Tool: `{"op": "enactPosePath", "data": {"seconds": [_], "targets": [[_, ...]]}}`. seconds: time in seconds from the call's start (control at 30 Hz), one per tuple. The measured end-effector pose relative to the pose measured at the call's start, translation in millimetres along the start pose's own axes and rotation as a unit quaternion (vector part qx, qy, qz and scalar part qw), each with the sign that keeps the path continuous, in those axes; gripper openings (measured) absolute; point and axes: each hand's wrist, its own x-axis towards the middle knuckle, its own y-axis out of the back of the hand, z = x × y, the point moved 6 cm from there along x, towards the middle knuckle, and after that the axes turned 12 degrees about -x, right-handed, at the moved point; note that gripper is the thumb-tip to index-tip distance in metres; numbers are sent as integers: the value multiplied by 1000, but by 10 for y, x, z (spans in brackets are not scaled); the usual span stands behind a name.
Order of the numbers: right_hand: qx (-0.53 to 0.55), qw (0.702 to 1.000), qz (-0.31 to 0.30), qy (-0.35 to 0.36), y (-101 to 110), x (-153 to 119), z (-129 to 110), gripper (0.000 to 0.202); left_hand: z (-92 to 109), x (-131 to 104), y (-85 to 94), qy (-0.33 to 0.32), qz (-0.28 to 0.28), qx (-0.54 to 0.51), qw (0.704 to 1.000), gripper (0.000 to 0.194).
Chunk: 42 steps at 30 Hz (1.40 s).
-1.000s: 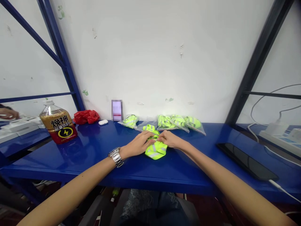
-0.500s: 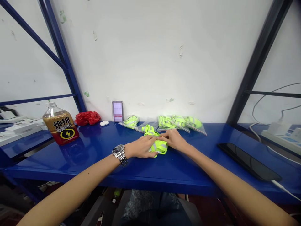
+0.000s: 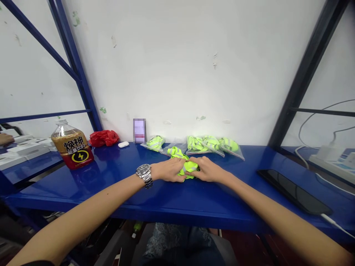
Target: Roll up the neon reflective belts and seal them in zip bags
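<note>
Both hands meet at a bunched neon-yellow reflective strap [image 3: 189, 168] with grey bands, resting on the blue table in front of me. My left hand [image 3: 170, 170], below a metal wristwatch [image 3: 144, 175], closes on its left side. From the right, my right hand [image 3: 207, 170] pinches the other side, fingers curled and partly hidden. A loop of the strap sticks out beyond my left fingers, lying by an open-looking clear plastic bag [image 3: 178, 143].
Behind, similar neon straps lie in clear bags [image 3: 155, 143], [image 3: 197, 144]. Leftward are a large drink bottle [image 3: 72, 146], a red plastic bag [image 3: 104, 138], a white case [image 3: 123, 144] and a propped phone [image 3: 139, 130]. A charging black phone [image 3: 294, 191] lies right. Another person's hand [image 3: 6, 139] shows far left.
My fingers have drawn in around the strap, which is now bunched smaller. The right hand has turned and come slightly nearer to me. Another person's hand has appeared at the far left.
</note>
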Motion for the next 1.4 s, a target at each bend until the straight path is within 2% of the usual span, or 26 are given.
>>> {"op": "enactPosePath", "data": {"seconds": [0.13, 0.27, 0.37, 0.43, 0.53, 0.6, 0.73, 0.8, 0.93, 1.17, 1.4], "targets": [[46, 999, 9, -16, 26, 39, 23, 42, -105, -32, -16, 21, 3, -22, 1000, 67], [46, 998, 32, -24, 9, 16, 17, 41, -73, -24, -58, 7, 20, -2, 1000, 57], [30, 997, 54, -40, -18, -22, 33, 50, -7, -7, -81, -9, 28, 31, 999, 54], [15, 998, 59, -18, -31, -43, 4, 51, 17, 3, -80, -14, 29, 44, 999, 50], [-34, 996, 54, 58, -30, -68, -99, 38, -19, 19, -46, 7, 30, 31, 999, 47], [-68, 992, 67, 77, -1, -77, -127, 34, -71, 29, 6, 28, 42, 5, 999, 51], [-72, 989, 86, 95, 6, -62, -118, 44, -164, 41, 108, 49, 59, -56, 995, 52], [-50, 992, 80, 79, -38, -32, -65, 46, -202, 39, 143, 59, 64, -78, 993, 51], [52, 995, 68, 42, -97, 32, 25, 28, -201, -9, 158, 54, 79, -142, 985, 50], [142, 989, 42, 23, -21, 109, -18, 13, -139, -168, 62, 48, 109, -168, 979, 49], [281, 959, 17, -3, 30, 170, 13, 24, -186, -122, 23, 44, 138, -171, 975, 52]]}}
